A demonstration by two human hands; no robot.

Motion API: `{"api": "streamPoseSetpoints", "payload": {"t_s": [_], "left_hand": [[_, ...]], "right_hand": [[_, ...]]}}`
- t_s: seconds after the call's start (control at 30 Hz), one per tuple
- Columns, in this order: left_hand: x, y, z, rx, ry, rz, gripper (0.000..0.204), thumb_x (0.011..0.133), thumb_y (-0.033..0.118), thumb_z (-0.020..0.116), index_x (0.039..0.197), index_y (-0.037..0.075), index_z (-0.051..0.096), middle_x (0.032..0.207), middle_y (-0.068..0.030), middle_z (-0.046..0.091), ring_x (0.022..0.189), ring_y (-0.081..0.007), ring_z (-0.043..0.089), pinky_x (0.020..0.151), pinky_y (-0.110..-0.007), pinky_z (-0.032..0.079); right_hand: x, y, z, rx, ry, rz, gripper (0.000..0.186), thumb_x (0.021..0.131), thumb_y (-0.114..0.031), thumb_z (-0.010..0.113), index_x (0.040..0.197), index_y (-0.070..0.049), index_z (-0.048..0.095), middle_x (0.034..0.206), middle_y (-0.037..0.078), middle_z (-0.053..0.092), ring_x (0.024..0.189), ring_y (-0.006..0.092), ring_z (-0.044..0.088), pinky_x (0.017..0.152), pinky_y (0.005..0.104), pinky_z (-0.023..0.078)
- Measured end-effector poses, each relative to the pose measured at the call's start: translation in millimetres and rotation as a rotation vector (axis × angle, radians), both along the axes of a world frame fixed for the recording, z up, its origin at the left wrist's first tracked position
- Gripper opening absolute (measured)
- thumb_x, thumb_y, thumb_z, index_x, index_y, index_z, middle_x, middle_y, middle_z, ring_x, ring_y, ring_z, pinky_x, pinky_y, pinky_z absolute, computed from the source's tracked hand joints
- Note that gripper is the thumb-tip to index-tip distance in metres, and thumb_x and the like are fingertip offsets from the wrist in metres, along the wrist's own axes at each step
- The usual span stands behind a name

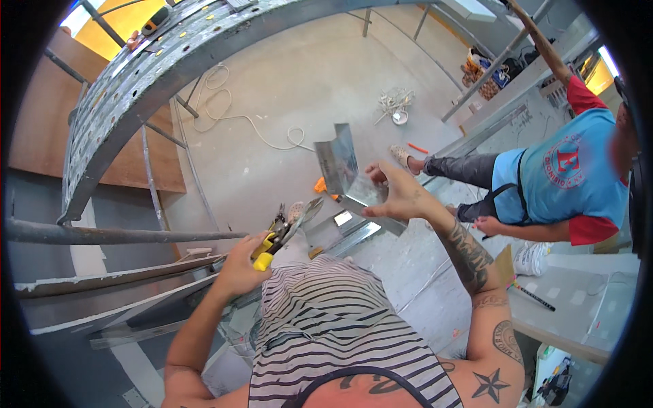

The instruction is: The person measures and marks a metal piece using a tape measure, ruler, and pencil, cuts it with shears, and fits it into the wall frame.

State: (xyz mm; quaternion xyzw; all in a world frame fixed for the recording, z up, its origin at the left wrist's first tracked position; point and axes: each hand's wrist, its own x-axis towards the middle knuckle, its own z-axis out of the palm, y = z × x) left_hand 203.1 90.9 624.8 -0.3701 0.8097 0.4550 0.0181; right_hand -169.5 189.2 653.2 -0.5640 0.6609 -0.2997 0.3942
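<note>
My left hand [239, 266] is closed around the yellow and black handles of a pair of tin snips [305, 216]. The blades point up and away from me, in front of my striped shirt. In my right hand [401, 196], thumb and fingers pinch a short piece of bent, shiny metal channel [336, 163]. One part of the channel stands up to the left; the other runs down to the right beneath my hand. A small gap separates the snips from the channel. My fingertips partly hide the middle of the metal.
A scaffold plank [129, 102] with tools on it arches over the far left, above a scaffold pole [122, 234]. At the right stands a co-worker in a blue shirt [558, 166]. A white cable [262, 136] and an orange object [320, 185] lie on the floor.
</note>
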Motion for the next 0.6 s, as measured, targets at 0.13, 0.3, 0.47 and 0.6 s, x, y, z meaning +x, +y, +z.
{"api": "streamPoseSetpoints", "payload": {"t_s": [0.13, 0.3, 0.47, 0.6], "left_hand": [[-27.5, 21.6, -43.5, -0.09, 0.07, 0.115, 0.077, 0.062, 0.014, 0.072, 0.135, 0.001, 0.05, 0.112, -0.0183, 0.057, 0.11, -0.034, 0.056, 0.098, -0.038, 0.043], [-33.8, 24.3, -64.0, -0.089, 0.167, 0.1, 0.077, 0.064, 0.011, 0.071, 0.137, 0.002, 0.048, 0.119, -0.0176, 0.054, 0.115, -0.0334, 0.053, 0.101, -0.038, 0.042], [-20.9, 15.7, -55.4, -0.055, 0.176, 0.083, 0.078, 0.064, 0.01, 0.072, 0.137, 0.002, 0.047, 0.122, -0.018, 0.054, 0.117, -0.0332, 0.053, 0.102, -0.037, 0.041], [4.5, -5.7, -38.4, -0.011, 0.153, 0.012, 0.08, 0.064, 0.01, 0.073, 0.138, 0.001, 0.046, 0.123, -0.0179, 0.054, 0.117, -0.033, 0.053, 0.104, -0.036, 0.039]], "right_hand": [[4.2, -7.7, -16.6, -0.232, 0.295, -0.011, 0.082, 0.06, -0.024, 0.088, 0.126, 0.001, 0.046, 0.113, 0.019, 0.058, 0.108, 0.0309, 0.059, 0.092, 0.0362, 0.047], [5.5, -10.8, -9.5, -0.178, 0.256, 0.011, 0.088, 0.06, -0.024, 0.088, 0.132, 0.0, 0.043, 0.115, 0.019, 0.057, 0.109, 0.03, 0.058, 0.094, 0.036, 0.047], [-13.0, -9.6, -32.6, -0.057, -0.204, 0.105, 0.087, 0.066, -0.024, 0.085, 0.137, -0.001, 0.041, 0.122, 0.018, 0.056, 0.113, 0.0276, 0.058, 0.097, 0.0372, 0.047], [-14.4, 3.8, -46.0, 0.251, -1.335, 0.13, 0.082, 0.08, -0.032, 0.073, 0.144, 0.001, 0.033, 0.134, 0.021, 0.051, 0.119, 0.0297, 0.057, 0.099, 0.0399, 0.048]]}}
